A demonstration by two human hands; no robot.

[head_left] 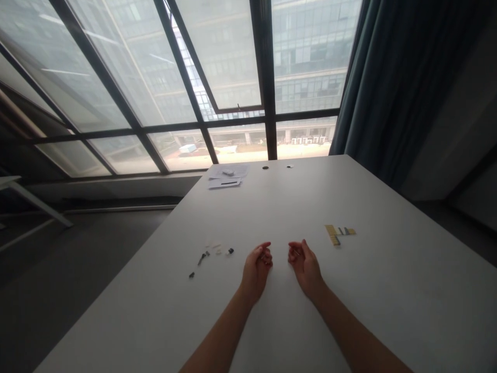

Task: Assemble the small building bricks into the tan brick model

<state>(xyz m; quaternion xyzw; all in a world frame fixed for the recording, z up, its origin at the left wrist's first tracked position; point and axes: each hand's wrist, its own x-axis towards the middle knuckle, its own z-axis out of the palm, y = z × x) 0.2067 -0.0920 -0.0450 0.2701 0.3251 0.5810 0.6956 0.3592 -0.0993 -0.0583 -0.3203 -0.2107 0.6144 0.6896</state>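
My left hand (257,265) and my right hand (304,263) rest side by side on the white table (272,207), a small gap between them. Both have fingers curled inward in a pinch; whatever they hold is too small to make out. Several tiny dark and pale pieces (212,253) lie scattered to the left of my left hand. A small yellow and grey built piece (339,233) lies flat on the table to the right of my right hand.
Sheets of paper (227,176) with a small item on top lie at the table's far edge, beside two small round things (265,168). Large windows stand behind the table, a dark curtain (392,88) at the right, floor at the left.
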